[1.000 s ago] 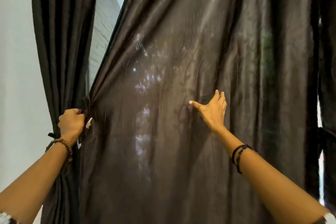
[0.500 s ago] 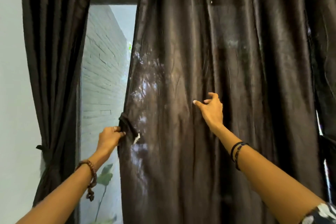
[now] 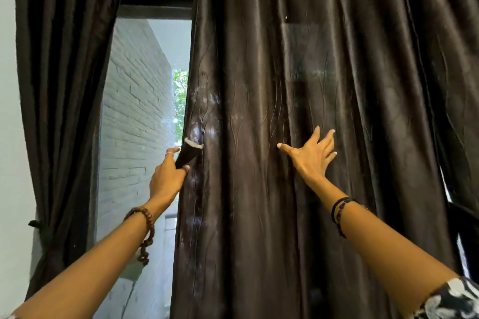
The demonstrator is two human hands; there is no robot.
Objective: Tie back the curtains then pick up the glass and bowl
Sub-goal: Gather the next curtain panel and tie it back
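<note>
At the window, the left hand (image 3: 168, 179) pinches the dark tieback strap (image 3: 188, 154) at the right curtain (image 3: 298, 137)'s edge, while the right hand (image 3: 312, 155) presses the fabric with fingers spread wide. That satin looks slippery, so the bunch could slide loose. No glass or bowl in sight.

A tied-back curtain (image 3: 64, 85) hangs at the left, a brick wall (image 3: 137, 116) shows through the gap to its right, and the loose curtain (image 3: 311, 189) fills the right, with the left hand (image 3: 167, 179) at its left edge and the right hand (image 3: 312, 156) on its front.
</note>
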